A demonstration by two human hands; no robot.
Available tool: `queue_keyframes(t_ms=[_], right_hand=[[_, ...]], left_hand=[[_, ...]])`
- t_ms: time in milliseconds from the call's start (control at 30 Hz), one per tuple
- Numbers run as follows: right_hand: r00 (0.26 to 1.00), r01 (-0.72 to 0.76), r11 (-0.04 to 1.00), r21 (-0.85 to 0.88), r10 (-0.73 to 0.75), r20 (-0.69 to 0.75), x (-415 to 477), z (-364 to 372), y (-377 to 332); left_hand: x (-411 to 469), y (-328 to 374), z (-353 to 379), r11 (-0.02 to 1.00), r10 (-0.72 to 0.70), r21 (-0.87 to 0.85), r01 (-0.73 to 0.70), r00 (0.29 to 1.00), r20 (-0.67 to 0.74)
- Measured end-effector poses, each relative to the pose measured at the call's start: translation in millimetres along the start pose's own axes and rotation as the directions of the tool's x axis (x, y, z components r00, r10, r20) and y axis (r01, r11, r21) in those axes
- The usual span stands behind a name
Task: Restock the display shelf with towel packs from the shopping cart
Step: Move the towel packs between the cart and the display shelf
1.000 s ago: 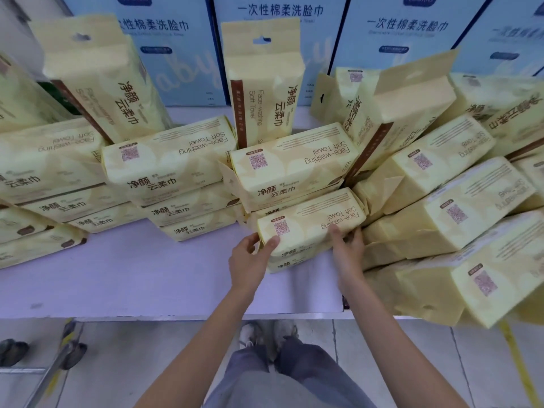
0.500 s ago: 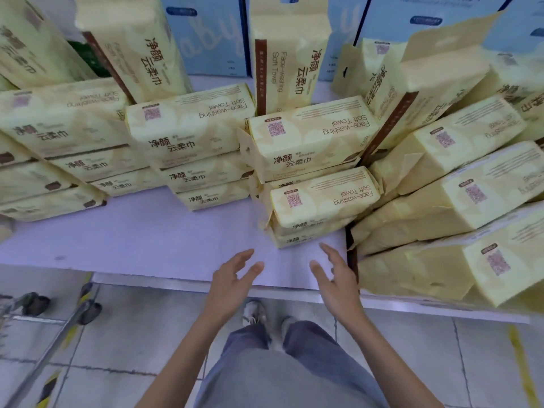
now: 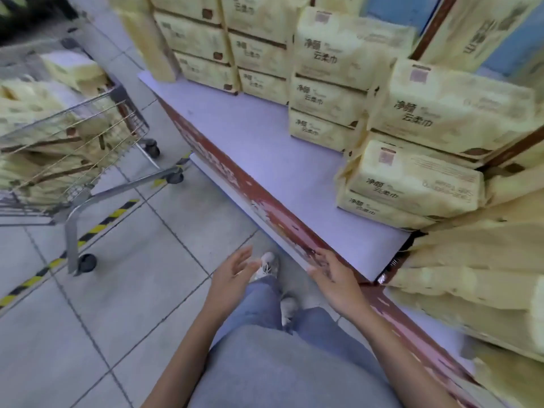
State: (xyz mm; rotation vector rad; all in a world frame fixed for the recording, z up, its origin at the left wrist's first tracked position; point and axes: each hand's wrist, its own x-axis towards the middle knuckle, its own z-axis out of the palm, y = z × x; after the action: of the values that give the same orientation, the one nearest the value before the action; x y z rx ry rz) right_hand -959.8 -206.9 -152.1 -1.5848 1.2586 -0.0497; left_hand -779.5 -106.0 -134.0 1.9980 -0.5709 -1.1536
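Yellow towel packs stand stacked on the pale display shelf (image 3: 273, 160). The nearest small stack (image 3: 412, 187) lies at the right, with taller stacks (image 3: 326, 81) behind it. My left hand (image 3: 232, 278) and my right hand (image 3: 332, 275) hang empty over the floor in front of the shelf's red front edge, fingers loosely spread. The wire shopping cart (image 3: 73, 142) at the left holds several more yellow packs (image 3: 44, 125).
A heap of tilted packs (image 3: 477, 260) crowds the shelf at the right. Yellow-black hazard tape (image 3: 70, 245) runs across the grey floor tiles under the cart. My legs and shoes (image 3: 270, 266) are below the hands.
Both hands let go of the front pack, left on its stack, and drew back off the shelf. My view has swung left, bringing the cart into sight.
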Motion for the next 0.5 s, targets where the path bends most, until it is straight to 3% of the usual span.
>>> queue_keyframes(t_ms=[200,500], right_hand=[[0.949,0.119,0.983,-0.142,-0.07,0.306,-1.5,46.6,-26.3],[0.812,0.323,0.912,-0.251,-0.132,0.568,29.5,140.7,-110.0]], left_hand=[[-65.0,-51.6,-28.5,0.968,-0.18,-0.214,0.13,0.956,-0.233],[-101.7,-100.0,-84.7,0.796,-0.454,-0.591,0.131,0.774,-0.441]])
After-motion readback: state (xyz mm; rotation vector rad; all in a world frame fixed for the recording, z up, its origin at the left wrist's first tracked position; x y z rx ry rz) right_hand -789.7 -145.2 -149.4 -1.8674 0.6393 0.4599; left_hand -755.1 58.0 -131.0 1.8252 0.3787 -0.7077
